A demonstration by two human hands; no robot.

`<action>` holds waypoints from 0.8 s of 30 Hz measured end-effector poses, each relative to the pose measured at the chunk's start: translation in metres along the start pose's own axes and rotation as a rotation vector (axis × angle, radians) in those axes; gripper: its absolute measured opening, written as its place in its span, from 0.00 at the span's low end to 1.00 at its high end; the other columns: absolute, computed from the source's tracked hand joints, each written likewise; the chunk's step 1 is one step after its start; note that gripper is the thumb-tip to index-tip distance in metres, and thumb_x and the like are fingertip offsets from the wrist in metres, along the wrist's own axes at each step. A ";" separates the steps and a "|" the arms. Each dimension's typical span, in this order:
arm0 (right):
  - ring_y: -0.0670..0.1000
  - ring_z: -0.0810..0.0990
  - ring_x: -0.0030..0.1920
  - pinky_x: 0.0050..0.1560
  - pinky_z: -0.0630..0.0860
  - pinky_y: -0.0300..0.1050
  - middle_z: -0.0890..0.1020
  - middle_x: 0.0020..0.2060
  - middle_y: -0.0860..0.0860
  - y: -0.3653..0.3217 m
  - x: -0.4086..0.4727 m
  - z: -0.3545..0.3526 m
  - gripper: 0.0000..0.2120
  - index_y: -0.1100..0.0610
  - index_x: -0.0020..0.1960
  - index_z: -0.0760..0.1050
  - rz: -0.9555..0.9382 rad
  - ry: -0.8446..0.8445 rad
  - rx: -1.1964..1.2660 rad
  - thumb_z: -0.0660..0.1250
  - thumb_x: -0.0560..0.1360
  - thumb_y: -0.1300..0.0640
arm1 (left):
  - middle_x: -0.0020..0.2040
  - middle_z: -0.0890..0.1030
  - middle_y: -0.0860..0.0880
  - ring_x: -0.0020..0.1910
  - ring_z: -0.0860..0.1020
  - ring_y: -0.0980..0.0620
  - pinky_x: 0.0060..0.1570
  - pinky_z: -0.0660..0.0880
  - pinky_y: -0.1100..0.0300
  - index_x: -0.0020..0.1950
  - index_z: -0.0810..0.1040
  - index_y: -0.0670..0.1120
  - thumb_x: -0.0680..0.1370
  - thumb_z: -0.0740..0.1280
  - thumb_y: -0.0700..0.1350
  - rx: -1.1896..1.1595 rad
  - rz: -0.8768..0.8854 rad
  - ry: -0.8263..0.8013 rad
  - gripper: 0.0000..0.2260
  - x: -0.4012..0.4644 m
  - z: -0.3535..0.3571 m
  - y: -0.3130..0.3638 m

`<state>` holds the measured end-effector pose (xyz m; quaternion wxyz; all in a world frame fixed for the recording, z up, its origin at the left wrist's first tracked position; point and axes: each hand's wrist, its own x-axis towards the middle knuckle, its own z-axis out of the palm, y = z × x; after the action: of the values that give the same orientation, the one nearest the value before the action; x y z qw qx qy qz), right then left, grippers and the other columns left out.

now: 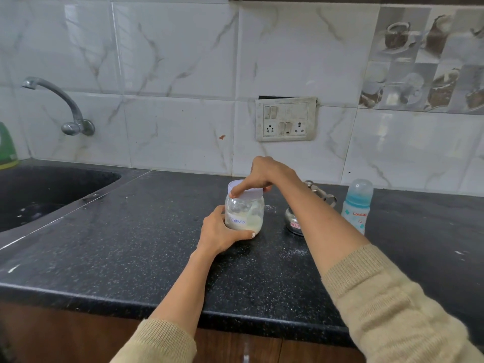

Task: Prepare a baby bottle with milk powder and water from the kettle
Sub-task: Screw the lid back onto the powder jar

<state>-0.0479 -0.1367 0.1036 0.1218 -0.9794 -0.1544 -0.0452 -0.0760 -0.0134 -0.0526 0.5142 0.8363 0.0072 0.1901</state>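
Note:
A clear jar (245,214) labelled "Formula", part full of pale milk powder, stands on the black counter (136,231). My left hand (220,233) is wrapped around the jar's lower left side. My right hand (264,175) grips the jar's white lid (248,192) from above. To the right, a small steel kettle (296,221) sits mostly hidden behind my right forearm. A baby bottle (357,205) with a blue cap and clear dome stands upright at the far right.
A dark sink (39,195) lies at the left with a wall tap (65,106) above it and a green bottle (7,148) at its corner. A switchboard (286,119) is on the tiled wall. Powder specks dot the counter near the kettle.

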 end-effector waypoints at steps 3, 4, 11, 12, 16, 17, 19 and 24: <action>0.49 0.71 0.29 0.27 0.65 0.41 0.72 0.30 0.50 0.005 -0.009 0.018 0.27 0.56 0.32 0.68 -0.004 0.134 0.117 0.75 0.57 0.34 | 0.51 0.76 0.56 0.49 0.77 0.55 0.46 0.74 0.60 0.60 0.69 0.52 0.53 0.80 0.58 -0.014 0.006 0.003 0.39 -0.003 -0.001 0.001; 0.51 0.76 0.36 0.32 0.71 0.43 0.77 0.36 0.51 0.010 -0.013 0.027 0.28 0.57 0.39 0.73 -0.020 0.167 0.201 0.74 0.58 0.33 | 0.51 0.77 0.55 0.49 0.77 0.54 0.47 0.74 0.60 0.60 0.69 0.52 0.53 0.80 0.57 -0.020 0.014 -0.001 0.39 -0.004 -0.001 0.002; 0.55 0.67 0.71 0.67 0.68 0.50 0.67 0.71 0.55 0.042 -0.053 0.108 0.48 0.60 0.76 0.53 -0.035 0.251 0.797 0.72 0.67 0.40 | 0.55 0.75 0.59 0.56 0.75 0.54 0.44 0.70 0.69 0.61 0.67 0.52 0.53 0.81 0.58 -0.028 0.032 -0.074 0.41 -0.011 -0.006 0.006; 0.55 0.68 0.71 0.69 0.67 0.52 0.67 0.72 0.56 0.045 -0.054 0.114 0.45 0.61 0.76 0.53 -0.021 0.210 0.869 0.71 0.69 0.43 | 0.61 0.73 0.57 0.63 0.72 0.51 0.52 0.71 0.64 0.66 0.65 0.49 0.53 0.80 0.59 -0.030 0.015 -0.085 0.46 -0.011 -0.008 0.006; 0.53 0.74 0.65 0.66 0.71 0.50 0.74 0.66 0.55 0.055 -0.053 0.121 0.28 0.59 0.69 0.66 -0.072 0.161 0.994 0.71 0.72 0.54 | 0.74 0.61 0.47 0.70 0.63 0.52 0.66 0.62 0.59 0.73 0.59 0.47 0.69 0.65 0.65 -0.193 -0.051 -0.058 0.39 -0.016 -0.017 0.015; 0.52 0.74 0.65 0.65 0.71 0.47 0.75 0.66 0.55 0.056 -0.053 0.123 0.27 0.59 0.69 0.67 -0.078 0.169 0.983 0.71 0.73 0.56 | 0.73 0.63 0.47 0.69 0.64 0.53 0.66 0.62 0.59 0.72 0.63 0.48 0.74 0.57 0.66 -0.240 -0.057 -0.029 0.32 -0.017 -0.019 0.018; 0.51 0.74 0.65 0.64 0.71 0.42 0.75 0.66 0.54 0.058 -0.053 0.126 0.26 0.59 0.69 0.67 -0.082 0.187 0.951 0.70 0.74 0.59 | 0.72 0.66 0.44 0.69 0.66 0.50 0.69 0.61 0.53 0.71 0.64 0.43 0.80 0.49 0.58 -0.267 -0.079 0.004 0.26 -0.017 -0.021 0.018; 0.51 0.74 0.65 0.63 0.71 0.42 0.76 0.65 0.54 0.058 -0.054 0.129 0.24 0.59 0.68 0.69 -0.094 0.219 0.954 0.69 0.74 0.62 | 0.65 0.75 0.46 0.65 0.71 0.48 0.62 0.66 0.59 0.66 0.73 0.43 0.81 0.55 0.42 -0.077 0.030 -0.041 0.15 -0.017 -0.018 0.012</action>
<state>-0.0745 -0.1735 -0.0413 0.5701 -0.7959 -0.1882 -0.0775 -0.1000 -0.0074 -0.0409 0.5434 0.8195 -0.0232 0.1805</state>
